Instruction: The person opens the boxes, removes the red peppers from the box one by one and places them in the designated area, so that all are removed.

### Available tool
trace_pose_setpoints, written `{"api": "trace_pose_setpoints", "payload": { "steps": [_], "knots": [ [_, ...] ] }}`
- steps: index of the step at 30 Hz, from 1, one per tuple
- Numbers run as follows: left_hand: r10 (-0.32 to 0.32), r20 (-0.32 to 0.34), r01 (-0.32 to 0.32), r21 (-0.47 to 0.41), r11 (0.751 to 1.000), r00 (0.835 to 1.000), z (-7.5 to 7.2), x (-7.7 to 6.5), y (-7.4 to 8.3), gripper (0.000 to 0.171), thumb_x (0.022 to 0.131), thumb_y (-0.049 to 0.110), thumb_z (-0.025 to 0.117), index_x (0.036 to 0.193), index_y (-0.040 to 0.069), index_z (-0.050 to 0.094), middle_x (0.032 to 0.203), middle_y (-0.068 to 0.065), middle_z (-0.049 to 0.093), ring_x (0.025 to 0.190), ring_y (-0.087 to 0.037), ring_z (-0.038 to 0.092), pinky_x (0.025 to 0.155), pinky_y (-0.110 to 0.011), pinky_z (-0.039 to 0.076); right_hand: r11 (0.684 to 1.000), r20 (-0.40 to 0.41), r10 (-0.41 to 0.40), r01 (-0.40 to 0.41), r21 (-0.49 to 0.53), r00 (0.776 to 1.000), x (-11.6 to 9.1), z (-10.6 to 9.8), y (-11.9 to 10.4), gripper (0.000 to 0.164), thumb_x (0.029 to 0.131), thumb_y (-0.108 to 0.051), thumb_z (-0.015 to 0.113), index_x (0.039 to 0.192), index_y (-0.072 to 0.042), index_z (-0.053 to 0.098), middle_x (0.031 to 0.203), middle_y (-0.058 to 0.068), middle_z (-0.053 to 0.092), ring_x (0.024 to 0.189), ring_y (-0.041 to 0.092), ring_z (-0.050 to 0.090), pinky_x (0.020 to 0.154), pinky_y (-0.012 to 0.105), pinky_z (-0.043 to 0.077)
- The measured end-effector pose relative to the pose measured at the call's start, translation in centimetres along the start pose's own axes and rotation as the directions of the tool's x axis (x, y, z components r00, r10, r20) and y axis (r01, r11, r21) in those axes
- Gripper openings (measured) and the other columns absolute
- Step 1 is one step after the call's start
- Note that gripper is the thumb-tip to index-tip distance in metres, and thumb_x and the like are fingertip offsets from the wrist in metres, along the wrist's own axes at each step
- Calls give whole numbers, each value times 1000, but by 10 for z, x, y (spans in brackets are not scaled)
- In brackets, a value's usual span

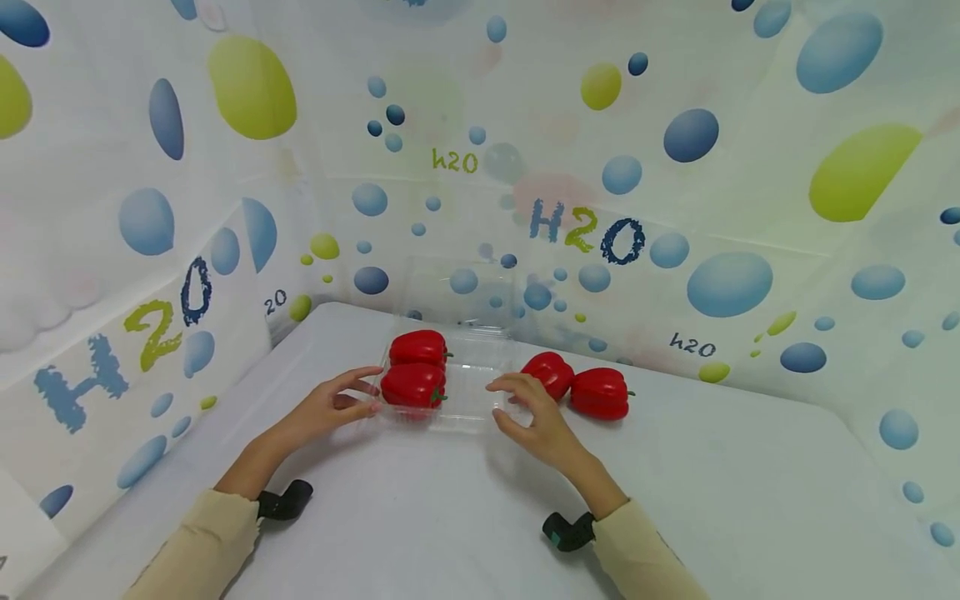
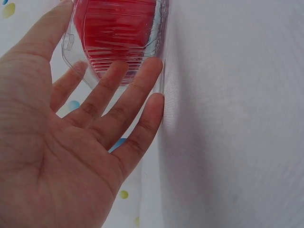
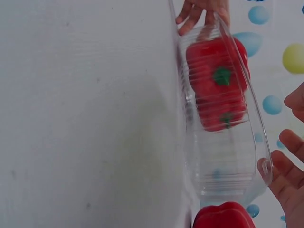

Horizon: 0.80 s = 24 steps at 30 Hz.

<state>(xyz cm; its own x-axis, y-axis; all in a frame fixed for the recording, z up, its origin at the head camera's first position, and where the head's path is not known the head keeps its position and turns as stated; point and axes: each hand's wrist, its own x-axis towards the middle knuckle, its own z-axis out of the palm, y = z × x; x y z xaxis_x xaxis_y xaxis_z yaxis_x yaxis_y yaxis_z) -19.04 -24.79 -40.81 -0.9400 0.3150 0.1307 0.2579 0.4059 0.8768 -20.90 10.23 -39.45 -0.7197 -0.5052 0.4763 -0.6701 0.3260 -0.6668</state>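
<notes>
The left hand (image 1: 337,404) is relaxed, its fingers spread and nearly straight at the left end of the clear box (image 1: 476,392); they appear to touch the wall without clasping it. The right hand (image 1: 536,421) is loosely curved at the box's opposite end, thumb apart from the fingers, and in the right wrist view a fingertip meets the rim. Neither hand holds a pepper.

Between the hands, the box stands on the white table (image 1: 450,517), close to its far edge and left of the middle. Its see-through lid (image 1: 457,287) is raised at the back, in front of the bubble-print curtain (image 1: 525,83). As things lie, the box looks half filled: a front pepper (image 1: 411,386) and a rear pepper (image 1: 417,347) sit side by side in its left half, stems pointing right, while its right half is bare.

Two more remain outside, beyond the right hand toward the table's far edge: a nearer loose pepper (image 1: 551,372) just beside the box's right end, and a farther loose pepper (image 1: 600,393) to its right, stem also pointing right. The lid is not yet down.
</notes>
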Motion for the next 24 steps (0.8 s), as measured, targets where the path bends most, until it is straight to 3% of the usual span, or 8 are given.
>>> {"api": "trace_pose_setpoints", "payload": {
  "steps": [8, 17, 24],
  "knots": [
    [3, 2, -3, -8, 1000, 1000, 1, 3, 0, 62, 94, 19, 66, 147, 4, 38, 124, -26, 57, 102, -32, 66, 88, -43, 56, 999, 30, -24, 23, 36, 999, 5, 8, 1, 40, 85, 1, 69, 123, -8, 60, 127, 10, 57, 116, 27, 53, 89, 53, 53],
    [19, -3, -19, 6, 1000, 1000, -1, 3, -3, 62, 93, 18, 67, 146, 3, 39, 123, -25, 58, 101, -32, 67, 88, -41, 56, 996, 77, -39, 33, 83, 996, 13, 20, -5, 39, 87, 1, 67, 124, -5, 59, 126, 11, 58, 116, 36, 53, 89, 51, 54],
    [7, -11, -7, 9, 1000, 1000, -1, 2, -1, 62, 92, 19, 68, 146, 3, 40, 122, -26, 59, 101, -32, 66, 85, -39, 57, 996, 111, -4, -6, 92, 994, 16, 28, -12, 39, 87, 0, 67, 125, -7, 59, 129, 10, 56, 119, 36, 52, 91, 46, 54]
  ]
}}
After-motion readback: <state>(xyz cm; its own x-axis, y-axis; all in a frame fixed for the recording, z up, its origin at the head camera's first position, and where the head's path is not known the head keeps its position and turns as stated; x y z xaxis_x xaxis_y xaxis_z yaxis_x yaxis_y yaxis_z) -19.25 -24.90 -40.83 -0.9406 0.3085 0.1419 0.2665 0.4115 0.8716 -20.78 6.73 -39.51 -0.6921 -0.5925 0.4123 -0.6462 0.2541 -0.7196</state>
